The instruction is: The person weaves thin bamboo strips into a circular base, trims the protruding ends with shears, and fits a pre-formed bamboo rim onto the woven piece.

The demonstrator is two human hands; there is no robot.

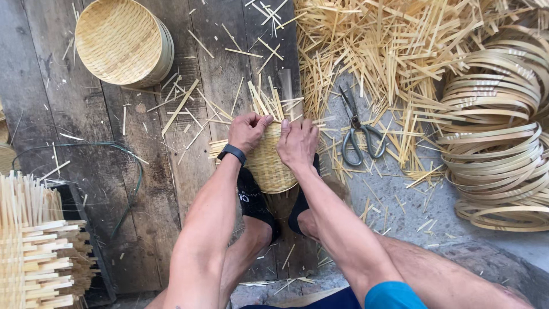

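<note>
Both my hands work on a small round woven bamboo basket [267,166] that rests on the wooden boards in front of my feet. My left hand [247,130] grips its upper left edge, where loose strip ends [269,100] stick up. My right hand [297,143] presses on the upper right part of the same basket, fingers curled over the weave. A dark band sits on my left wrist [231,153]. My feet in dark socks [254,200] brace the basket from below.
Metal shears [357,134] lie on the grey floor just right of my hands. Several finished round baskets [123,41] are stacked top left. Coiled bamboo hoops [494,154] pile up at right, loose bamboo strips [389,51] above, woven mats [34,257] lower left.
</note>
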